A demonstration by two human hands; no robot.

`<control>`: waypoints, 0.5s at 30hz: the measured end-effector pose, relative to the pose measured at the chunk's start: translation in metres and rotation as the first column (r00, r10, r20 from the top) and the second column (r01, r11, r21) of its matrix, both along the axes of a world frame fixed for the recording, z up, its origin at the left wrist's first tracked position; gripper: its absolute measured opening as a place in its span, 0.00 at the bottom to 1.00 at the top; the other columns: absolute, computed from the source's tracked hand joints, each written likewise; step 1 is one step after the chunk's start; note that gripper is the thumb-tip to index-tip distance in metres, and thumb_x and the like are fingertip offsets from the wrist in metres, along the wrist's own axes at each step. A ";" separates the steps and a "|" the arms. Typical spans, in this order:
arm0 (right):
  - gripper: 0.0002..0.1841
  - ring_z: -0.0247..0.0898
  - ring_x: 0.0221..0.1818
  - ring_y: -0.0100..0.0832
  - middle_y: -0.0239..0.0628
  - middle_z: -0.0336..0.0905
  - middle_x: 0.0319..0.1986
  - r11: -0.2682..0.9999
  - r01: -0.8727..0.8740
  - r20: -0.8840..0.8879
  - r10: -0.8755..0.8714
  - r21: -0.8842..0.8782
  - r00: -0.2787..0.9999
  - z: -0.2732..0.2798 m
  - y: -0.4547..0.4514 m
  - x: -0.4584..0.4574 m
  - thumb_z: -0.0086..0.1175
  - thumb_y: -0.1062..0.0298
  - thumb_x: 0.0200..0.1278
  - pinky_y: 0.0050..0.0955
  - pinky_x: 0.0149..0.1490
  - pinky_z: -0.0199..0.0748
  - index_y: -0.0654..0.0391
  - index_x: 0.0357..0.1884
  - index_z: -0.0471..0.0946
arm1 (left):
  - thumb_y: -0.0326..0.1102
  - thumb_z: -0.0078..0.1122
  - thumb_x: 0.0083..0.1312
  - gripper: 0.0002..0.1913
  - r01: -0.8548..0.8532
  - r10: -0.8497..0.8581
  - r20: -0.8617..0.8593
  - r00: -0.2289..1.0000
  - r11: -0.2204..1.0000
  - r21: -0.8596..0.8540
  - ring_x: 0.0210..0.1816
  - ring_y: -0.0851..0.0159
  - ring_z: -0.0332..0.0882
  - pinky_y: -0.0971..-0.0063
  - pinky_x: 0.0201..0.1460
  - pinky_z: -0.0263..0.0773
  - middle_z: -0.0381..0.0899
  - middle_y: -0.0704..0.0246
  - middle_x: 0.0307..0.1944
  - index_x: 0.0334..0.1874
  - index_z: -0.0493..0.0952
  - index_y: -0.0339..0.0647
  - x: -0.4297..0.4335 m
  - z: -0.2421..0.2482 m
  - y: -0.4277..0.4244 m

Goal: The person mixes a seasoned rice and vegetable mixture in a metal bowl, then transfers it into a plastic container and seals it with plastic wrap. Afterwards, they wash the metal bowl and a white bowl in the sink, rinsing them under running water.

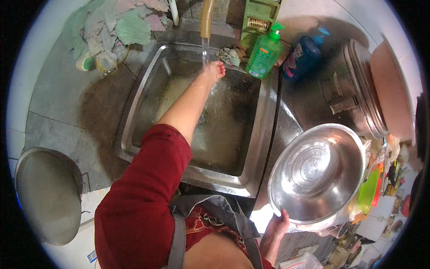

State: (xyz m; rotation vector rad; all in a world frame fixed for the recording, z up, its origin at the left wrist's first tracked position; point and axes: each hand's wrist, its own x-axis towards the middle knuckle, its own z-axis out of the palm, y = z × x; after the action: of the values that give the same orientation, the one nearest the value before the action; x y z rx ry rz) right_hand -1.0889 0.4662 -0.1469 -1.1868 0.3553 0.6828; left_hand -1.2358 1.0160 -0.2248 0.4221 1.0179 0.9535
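Water runs from a yellowish hose onto my left hand, which is over the far part of a stainless steel sink. Its fingers look curled, and I see nothing held in them. At the lower right my right hand grips the near rim of a shiny metal basin, which is tilted with its inside facing up. A crumpled cloth lies on the sink's back edge, just right of the stream. Beside it a green pump bottle stands at the sink's back right corner.
A blue pump bottle and a large lidded metal pot stand at the right. Rags are heaped at the back left. A round mesh strainer is at the far left. A bright green bowl shows behind the basin.
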 end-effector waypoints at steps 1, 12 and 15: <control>0.17 0.68 0.49 0.36 0.47 0.71 0.45 0.998 -0.020 -0.013 0.021 0.052 1.000 -0.001 0.007 -0.005 0.47 0.77 0.53 0.32 0.58 0.65 0.73 0.46 0.67 | 0.34 0.50 0.61 0.07 -0.045 0.043 0.104 0.994 0.999 0.014 0.27 0.62 0.72 0.66 0.32 0.74 0.74 0.64 0.27 0.32 0.71 0.37 -0.003 -0.001 0.007; 0.26 0.61 0.55 0.48 0.53 0.63 0.53 0.924 -0.011 -0.677 0.289 0.383 0.677 0.018 0.120 -0.068 0.44 0.60 0.63 0.40 0.60 0.63 0.71 0.56 0.57 | 0.38 0.42 0.66 0.17 -0.211 0.240 0.513 0.824 0.971 -0.115 0.42 0.54 0.72 0.63 0.48 0.70 0.70 0.54 0.40 0.47 0.66 0.29 -0.007 0.042 -0.043; 0.22 0.64 0.53 0.44 0.49 0.67 0.51 0.936 0.076 -0.694 0.199 0.344 0.691 0.003 0.118 -0.067 0.43 0.63 0.63 0.39 0.58 0.66 0.68 0.54 0.62 | 0.37 0.44 0.65 0.17 -0.187 0.202 0.506 0.839 0.979 -0.080 0.47 0.53 0.71 0.62 0.52 0.69 0.69 0.51 0.46 0.49 0.65 0.29 -0.020 0.036 -0.044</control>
State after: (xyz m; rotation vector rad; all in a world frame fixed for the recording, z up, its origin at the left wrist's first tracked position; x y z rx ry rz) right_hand -1.1556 0.5846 -0.1435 -0.5360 0.8241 1.2239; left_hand -1.2561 0.9717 -0.1887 0.0260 0.5873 1.1556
